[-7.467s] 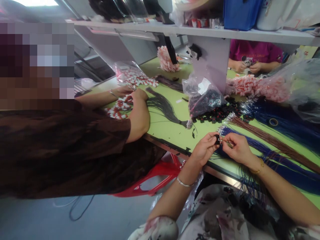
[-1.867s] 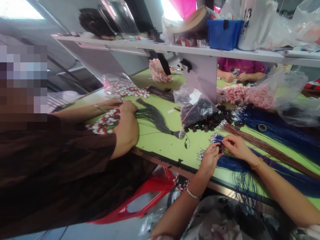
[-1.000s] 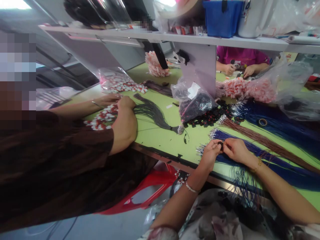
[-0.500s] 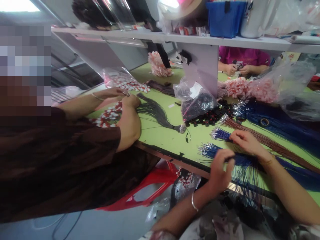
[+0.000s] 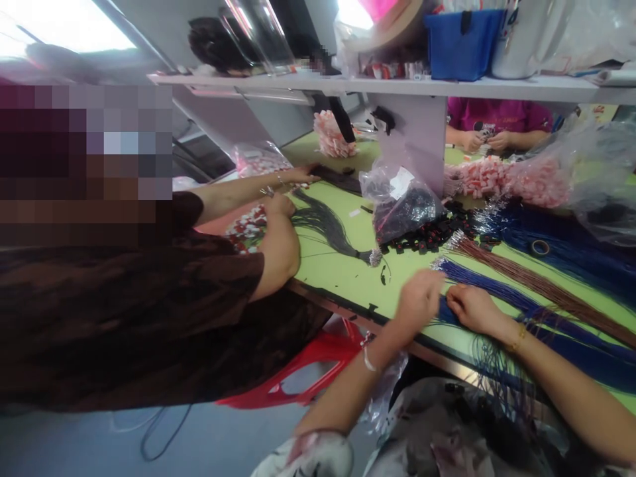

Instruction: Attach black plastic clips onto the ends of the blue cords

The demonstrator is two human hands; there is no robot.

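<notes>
My left hand (image 5: 421, 301) is raised at the table's front edge, slightly blurred, with its fingers curled together; what it holds is hidden. Close beside it, my right hand (image 5: 477, 310) is closed in a pinch over a lower blue wire bundle; the thing between its fingertips is too small to name. Behind them lies another blue wire bundle (image 5: 489, 281) with silvery ends. Thin dark wires (image 5: 489, 358) hang over the edge below my right hand.
Brown wires (image 5: 536, 278), black connectors (image 5: 422, 235) and a plastic bag (image 5: 402, 205) lie behind. At left, a co-worker's arms (image 5: 281, 245) are over the green table (image 5: 322, 265), near a grey wire bundle (image 5: 330, 222). Another person sits opposite. A red stool (image 5: 308, 364) stands below.
My left hand has risen, turned and closed up beside my right hand, covering the lower bundle's ends. The co-worker's farther hand has reached out towards a dark bundle. The view has shifted.
</notes>
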